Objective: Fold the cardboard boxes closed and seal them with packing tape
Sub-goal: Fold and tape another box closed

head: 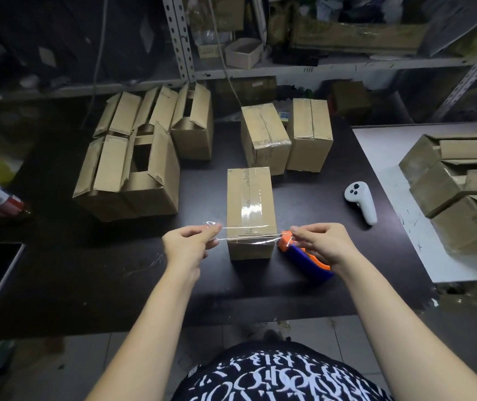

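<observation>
Left hand (188, 244) and right hand (321, 244) each pinch one end of the clear tape strip (246, 233); keep it tight and lower it squarely across the cardboard box (250, 195).

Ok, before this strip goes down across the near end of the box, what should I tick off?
1. Left hand pinches one end of the tape strip: ok.
2. Right hand pinches the other end: ok.
3. Strip spans the full width of the box: ok.
4. Strip smooth along its length: not ok, it is crumpled at the left hand's end.
5. Top flaps shut under the lengthwise tape: ok.
6. Strip cut free of the tape dispenser: cannot tell, the right hand hides that end.
</observation>
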